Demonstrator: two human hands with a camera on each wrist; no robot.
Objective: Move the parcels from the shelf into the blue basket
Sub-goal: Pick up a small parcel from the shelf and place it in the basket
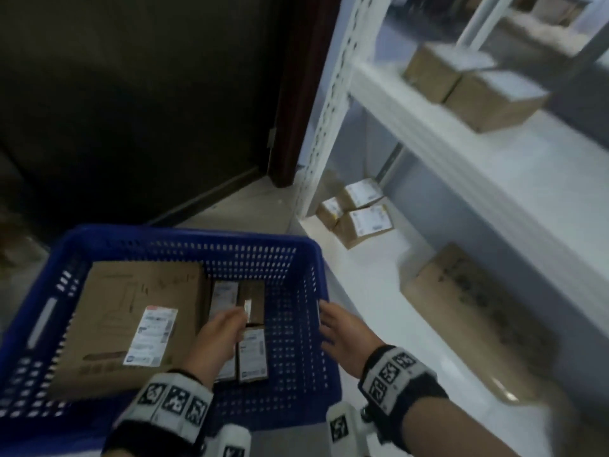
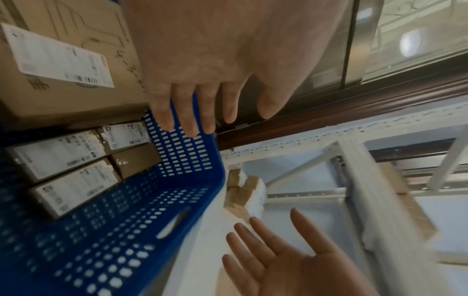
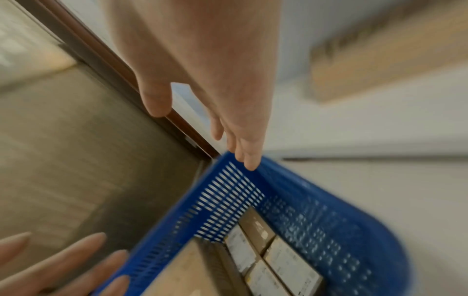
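Note:
The blue basket (image 1: 184, 237) stands at the lower left and holds a large labelled cardboard parcel (image 1: 131, 291) with several small labelled parcels (image 1: 252, 354) beside it. My left hand (image 1: 230, 321) hovers over those small parcels (image 2: 60, 152), fingers straight, holding nothing. My right hand (image 1: 329, 318) is spread flat and empty just above the basket's right rim (image 3: 303, 180). More parcels remain on the white shelf (image 1: 494, 166): a cluster of small parcels (image 1: 359, 209) and a big flat box (image 1: 468, 298) on the lower level, two boxes (image 1: 474, 87) on the level above.
The perforated white shelf post (image 1: 329, 110) rises just behind the basket's far right corner. A dark wall with a brown door frame (image 1: 296, 94) closes off the back. Pale floor (image 1: 379, 308) lies between basket and shelf.

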